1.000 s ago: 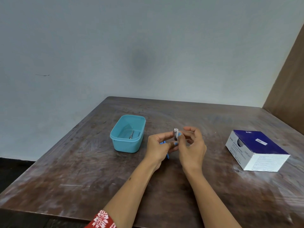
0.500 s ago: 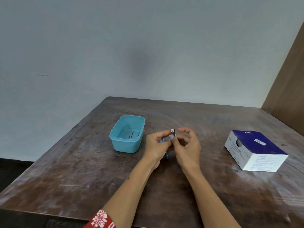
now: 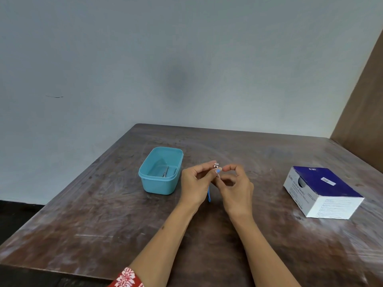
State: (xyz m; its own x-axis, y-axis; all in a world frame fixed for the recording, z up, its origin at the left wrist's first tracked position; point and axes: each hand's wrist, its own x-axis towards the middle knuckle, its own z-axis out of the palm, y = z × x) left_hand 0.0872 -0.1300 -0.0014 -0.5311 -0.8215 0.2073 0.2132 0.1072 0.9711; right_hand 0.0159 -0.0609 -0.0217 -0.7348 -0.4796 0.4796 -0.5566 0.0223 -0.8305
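**Small metal-headed tool pinched at the left fingertips, above the table's middle**

The left hand (image 3: 196, 183) pinches a small metal-headed tool (image 3: 216, 165) between its thumb and curled fingers. The silver head pokes out just above the fingertips. A thin blue end (image 3: 209, 195) hangs out below the palm, so most of the tool's length is hidden inside the hand. The tool stands roughly upright and is held clear of the wooden table (image 3: 103, 214).

The right hand (image 3: 236, 189) sits close beside the left, its fingers curled and its forefinger and thumb bent towards each other. The forefinger tip lies just beside the silver head, on the head's right. Whether this hand touches or grips the tool cannot be told, because the spot where the two hands meet is too small to read.

To the left of the hands, near but not touching them, stands a turquoise plastic tub (image 3: 160, 187) with a slim metal implement (image 3: 166, 172) lying on its floor. Well apart on the right lies a blue-and-white box of alcohol swabs (image 3: 323, 187), with its round opening on the side facing the hands. A red floral sleeve (image 3: 128, 278) shows at the bottom edge on the left arm.
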